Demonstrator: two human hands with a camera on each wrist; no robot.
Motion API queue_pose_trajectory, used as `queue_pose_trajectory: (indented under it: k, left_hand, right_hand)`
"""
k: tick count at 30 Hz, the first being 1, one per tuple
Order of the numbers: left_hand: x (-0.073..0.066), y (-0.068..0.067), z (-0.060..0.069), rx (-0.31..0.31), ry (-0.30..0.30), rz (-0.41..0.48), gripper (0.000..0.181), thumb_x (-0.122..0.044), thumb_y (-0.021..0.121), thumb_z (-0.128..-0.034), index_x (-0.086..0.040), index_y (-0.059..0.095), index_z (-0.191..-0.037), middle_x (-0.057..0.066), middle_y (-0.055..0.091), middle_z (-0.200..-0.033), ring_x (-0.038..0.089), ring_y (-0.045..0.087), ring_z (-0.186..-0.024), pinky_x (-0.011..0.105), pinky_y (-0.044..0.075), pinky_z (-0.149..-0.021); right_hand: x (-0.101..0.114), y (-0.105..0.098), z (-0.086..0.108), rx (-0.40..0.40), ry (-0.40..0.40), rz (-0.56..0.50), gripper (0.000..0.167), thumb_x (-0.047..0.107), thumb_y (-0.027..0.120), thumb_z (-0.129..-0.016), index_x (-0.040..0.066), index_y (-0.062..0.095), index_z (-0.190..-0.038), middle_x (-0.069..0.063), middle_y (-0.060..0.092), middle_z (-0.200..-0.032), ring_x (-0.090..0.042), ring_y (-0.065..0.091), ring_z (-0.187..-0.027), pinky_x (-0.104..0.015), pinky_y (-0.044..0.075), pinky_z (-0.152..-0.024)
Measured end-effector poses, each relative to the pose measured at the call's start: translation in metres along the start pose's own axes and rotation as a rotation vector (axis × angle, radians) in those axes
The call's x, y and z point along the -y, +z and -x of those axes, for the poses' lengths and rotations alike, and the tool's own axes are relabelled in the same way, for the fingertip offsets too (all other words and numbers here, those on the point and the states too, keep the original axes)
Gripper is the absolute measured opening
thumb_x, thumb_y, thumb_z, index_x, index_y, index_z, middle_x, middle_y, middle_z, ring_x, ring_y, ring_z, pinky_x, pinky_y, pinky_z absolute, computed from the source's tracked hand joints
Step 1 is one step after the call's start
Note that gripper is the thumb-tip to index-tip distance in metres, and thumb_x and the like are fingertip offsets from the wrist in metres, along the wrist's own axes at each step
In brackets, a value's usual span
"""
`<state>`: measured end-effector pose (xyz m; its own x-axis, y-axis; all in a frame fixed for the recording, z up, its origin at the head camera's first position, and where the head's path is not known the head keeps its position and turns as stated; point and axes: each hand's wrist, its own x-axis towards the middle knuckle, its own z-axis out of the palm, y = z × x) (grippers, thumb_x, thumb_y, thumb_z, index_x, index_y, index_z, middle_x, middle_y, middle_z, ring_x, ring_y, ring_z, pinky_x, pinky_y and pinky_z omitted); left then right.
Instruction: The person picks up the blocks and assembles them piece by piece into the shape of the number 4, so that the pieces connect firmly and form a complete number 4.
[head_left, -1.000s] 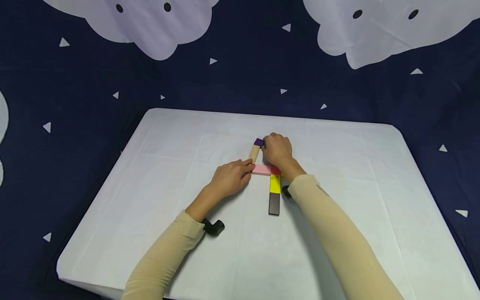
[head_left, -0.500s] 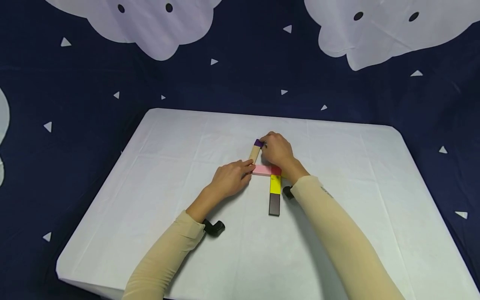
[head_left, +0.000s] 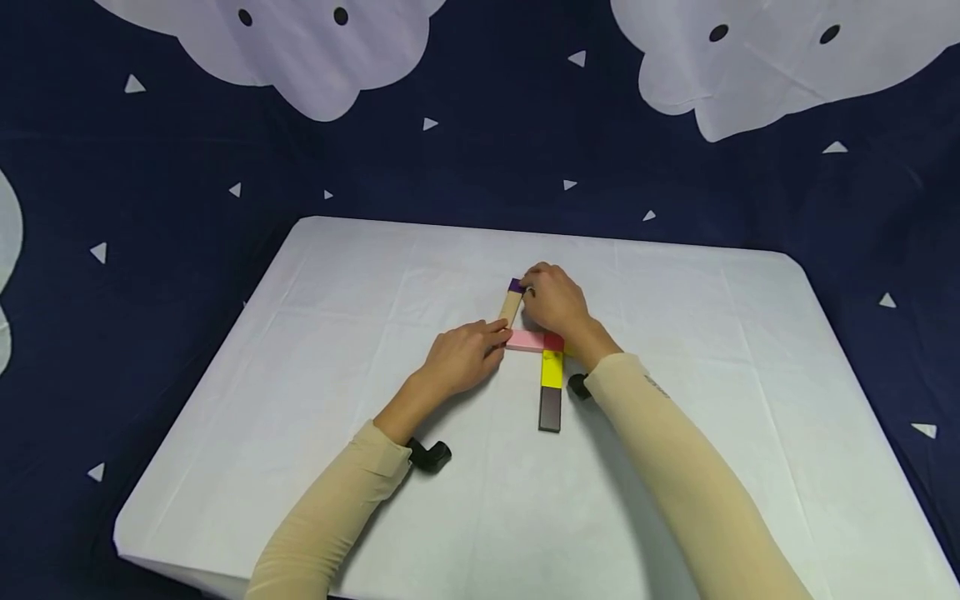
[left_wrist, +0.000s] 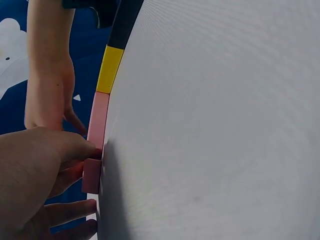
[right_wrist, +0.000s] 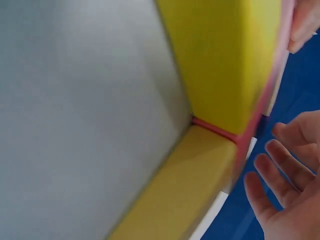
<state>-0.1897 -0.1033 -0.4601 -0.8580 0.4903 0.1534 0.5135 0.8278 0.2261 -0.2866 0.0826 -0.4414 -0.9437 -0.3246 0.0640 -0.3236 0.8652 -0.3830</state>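
A row of flat coloured blocks lies on the white table. My left hand (head_left: 463, 357) is at the left end of the pink block (head_left: 525, 340), its thumb on the block's near side and its fingers around the end. A wooden-coloured block (head_left: 510, 308) slants away behind it, tipped by a purple block (head_left: 516, 285). Fingertips of my right hand (head_left: 557, 298) touch the purple block's right side; in the right wrist view these fingers are loosely bent and spread. A red block (head_left: 553, 342) joins the pink one, with a yellow block (head_left: 552, 369) and a dark grey block (head_left: 550, 409) running toward me.
Another yellow block (right_wrist: 175, 185) runs off to the right, mostly under my right wrist in the head view. Black wrist cameras (head_left: 431, 457) hang by both sleeves. A dark blue curtain with white clouds (head_left: 315, 58) stands behind the table (head_left: 750, 350).
The purple block has turned slightly into line with the wooden-coloured block as my right fingertips moved a little left. My left hand stays in place.
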Motion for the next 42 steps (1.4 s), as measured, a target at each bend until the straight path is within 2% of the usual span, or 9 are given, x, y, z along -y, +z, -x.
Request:
queue_pose_trajectory:
  k: [6, 16, 22, 28, 34, 38, 42]
  left_hand:
    - [0.000, -0.002, 0.001, 0.009, -0.013, -0.013, 0.038, -0.030, 0.055, -0.0950, -0.026, 0.061, -0.132, -0.010, 0.051, -0.139, 0.018, 0.053, -0.121, 0.041, 0.052, -0.079]
    - [-0.001, -0.004, 0.000, 0.042, -0.032, -0.011, 0.038, -0.031, 0.055, -0.0956, -0.026, 0.060, -0.133, -0.010, 0.049, -0.141, 0.019, 0.052, -0.123, 0.042, 0.051, -0.083]
    - [-0.002, -0.004, 0.000, 0.037, -0.021, -0.005, 0.038, -0.030, 0.055, -0.0954, -0.026, 0.060, -0.133, -0.010, 0.049, -0.141, 0.019, 0.052, -0.123, 0.041, 0.051, -0.084]
    - [-0.002, -0.003, -0.001, 0.027, -0.018, -0.013, 0.036, -0.029, 0.053, -0.0967, -0.025, 0.061, -0.132, -0.009, 0.050, -0.140, 0.020, 0.053, -0.122, 0.042, 0.051, -0.083]
    - [-0.003, -0.003, -0.001, 0.027, -0.020, -0.008, 0.036, -0.029, 0.052, -0.0972, -0.025, 0.061, -0.132, -0.009, 0.050, -0.140, 0.020, 0.053, -0.122, 0.042, 0.050, -0.085]
    - [-0.002, -0.002, -0.001, 0.014, -0.009, -0.013, 0.035, -0.029, 0.052, -0.0977, -0.025, 0.062, -0.131, -0.008, 0.050, -0.140, 0.020, 0.053, -0.121, 0.041, 0.049, -0.087]
    - [-0.001, -0.002, -0.001, -0.003, 0.002, -0.007, 0.034, -0.028, 0.053, -0.0975, -0.023, 0.063, -0.130, -0.007, 0.052, -0.139, 0.020, 0.054, -0.120, 0.040, 0.049, -0.088]
  right_hand:
    - [-0.005, -0.013, 0.004, -0.085, -0.022, -0.108, 0.028, 0.013, 0.051, -0.091, 0.007, 0.070, -0.111, -0.007, 0.057, -0.125, -0.027, 0.047, -0.121, -0.045, 0.036, -0.101]
    - [-0.021, -0.031, 0.029, -0.015, -0.095, -0.084, 0.031, 0.022, 0.055, -0.093, 0.007, 0.067, -0.117, -0.008, 0.058, -0.125, -0.028, 0.047, -0.120, -0.047, 0.034, -0.103]
    - [-0.026, -0.032, 0.048, -0.021, -0.141, -0.083, 0.031, 0.024, 0.055, -0.093, 0.008, 0.068, -0.117, -0.006, 0.059, -0.124, -0.026, 0.048, -0.118, -0.047, 0.036, -0.102]
    - [-0.024, -0.033, 0.067, -0.033, -0.254, -0.054, 0.030, 0.021, 0.061, -0.090, 0.006, 0.069, -0.115, -0.008, 0.060, -0.122, -0.027, 0.051, -0.116, -0.046, 0.039, -0.099]
    - [-0.024, -0.028, 0.085, 0.017, -0.361, -0.023, 0.028, 0.020, 0.064, -0.091, 0.003, 0.071, -0.113, -0.011, 0.061, -0.122, -0.029, 0.052, -0.116, -0.045, 0.039, -0.100]
    - [-0.026, -0.022, 0.095, 0.046, -0.382, 0.015, 0.028, 0.022, 0.068, -0.089, 0.003, 0.071, -0.111, -0.011, 0.059, -0.122, -0.029, 0.052, -0.114, -0.044, 0.040, -0.099]
    - [-0.027, -0.019, 0.104, 0.041, -0.413, 0.023, 0.029, 0.021, 0.068, -0.088, 0.002, 0.070, -0.110, -0.013, 0.058, -0.122, -0.029, 0.052, -0.112, -0.044, 0.041, -0.097]
